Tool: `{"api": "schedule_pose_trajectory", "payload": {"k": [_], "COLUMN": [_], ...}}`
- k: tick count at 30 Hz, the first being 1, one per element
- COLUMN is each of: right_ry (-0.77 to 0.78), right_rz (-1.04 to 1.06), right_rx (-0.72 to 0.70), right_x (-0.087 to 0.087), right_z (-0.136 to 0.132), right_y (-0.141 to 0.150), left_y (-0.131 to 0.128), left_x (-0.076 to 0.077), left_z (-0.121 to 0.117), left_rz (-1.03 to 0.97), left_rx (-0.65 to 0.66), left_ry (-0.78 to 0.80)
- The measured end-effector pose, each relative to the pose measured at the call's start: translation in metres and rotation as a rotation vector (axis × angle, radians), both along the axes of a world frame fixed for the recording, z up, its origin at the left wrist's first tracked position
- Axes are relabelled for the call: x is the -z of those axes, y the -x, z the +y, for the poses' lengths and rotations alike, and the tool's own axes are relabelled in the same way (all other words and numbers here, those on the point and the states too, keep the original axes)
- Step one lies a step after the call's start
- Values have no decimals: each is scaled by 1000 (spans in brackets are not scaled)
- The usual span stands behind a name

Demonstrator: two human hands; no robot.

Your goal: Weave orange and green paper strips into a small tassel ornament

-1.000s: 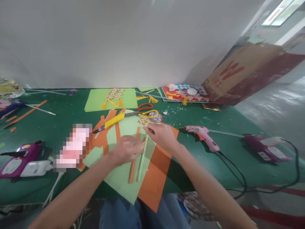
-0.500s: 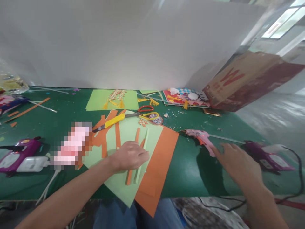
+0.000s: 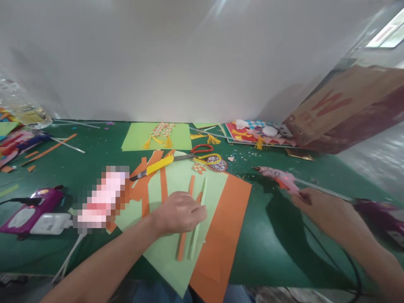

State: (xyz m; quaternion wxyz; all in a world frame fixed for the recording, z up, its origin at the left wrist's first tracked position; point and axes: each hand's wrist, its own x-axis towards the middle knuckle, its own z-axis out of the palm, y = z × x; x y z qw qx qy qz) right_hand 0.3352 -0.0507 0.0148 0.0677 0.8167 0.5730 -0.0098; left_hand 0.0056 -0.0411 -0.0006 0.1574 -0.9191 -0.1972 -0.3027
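My left hand point(image 3: 183, 212) is closed over an orange paper strip point(image 3: 181, 248) and a pale green paper strip point(image 3: 194, 242); whatever its fingers hold is hidden. Beneath lie a light green sheet point(image 3: 170, 263) and an orange sheet point(image 3: 225, 225). At the right, my right hand point(image 3: 318, 206) has its fingers closed round the handle end of a pink hot glue gun point(image 3: 277, 174), whose nozzle points left. A clear glue stick point(image 3: 325, 189) extends from the gun's back.
Red-and-yellow-handled scissors point(image 3: 184, 157) and a yellow utility knife point(image 3: 159, 165) lie beyond my left hand. A pixelated phone-like object point(image 3: 102, 200) and purple power strip point(image 3: 47, 206) are left. Woven paper pieces with yellow tassels point(image 3: 162, 130) and a paper bag point(image 3: 344, 109) stand at the back.
My right hand has closed on the glue gun's handle, where its fingers were looser and more spread before. The left hand stays over the strips; the view has shifted slightly.
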Motion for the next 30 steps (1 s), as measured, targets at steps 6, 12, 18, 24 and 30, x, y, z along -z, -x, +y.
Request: {"api": "schedule_pose_trajectory", "payload": {"k": [6, 12, 18, 24, 30], "right_ry": [52, -38, -199, -84, -65], "right_rz": [-88, -199, -76, 99, 153], "right_rx": [19, -82, -798, -1034, -1114], "right_x": [-5, -18, -29, -10, 4], "right_z": [31, 41, 83, 150, 175], "right_y": [16, 43, 100, 137, 138], "left_y": [-2, 26, 50, 52, 54], "left_x": [7, -1, 5, 19, 16], "left_z": [0, 32, 56, 61, 64], "left_rz": [-47, -164, -8, 40, -33], "left_rx": [54, -428, -891, -892, -893], "left_ry": [10, -20, 206, 251, 277]}}
